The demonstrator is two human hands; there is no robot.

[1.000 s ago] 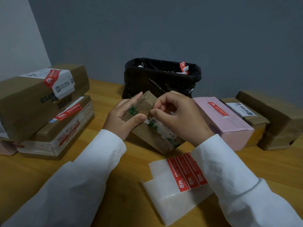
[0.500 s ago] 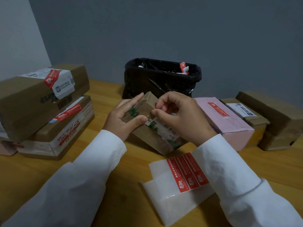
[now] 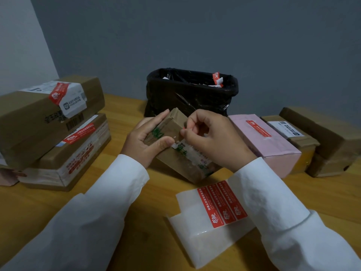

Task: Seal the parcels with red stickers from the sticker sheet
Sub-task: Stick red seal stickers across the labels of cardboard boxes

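Gripping the small brown parcel (image 3: 175,145) at the table's centre, the left hand (image 3: 145,140) wraps its far left end, thumb pressed on the top face and fingers behind the upper edge. At 3 o'clock of it the right hand (image 3: 213,137) has thumb and forefinger pinched narrowly together on the parcel's top; a sliver of red shows there, too small to tell whether it is a sticker. The parcel is tilted, its near lower corner on the wooden table (image 3: 140,222). At 6 o'clock the sticker sheet (image 3: 211,222) lies flat, three red stickers (image 3: 222,206) along its right edge, partly under the right sleeve. Stacked boxes (image 3: 48,122) crowd 9 o'clock, a pink box (image 3: 273,145) and brown cartons (image 3: 332,145) 3 o'clock, a black bin (image 3: 187,92) 12 o'clock; bare tabletop lies toward 7 o'clock
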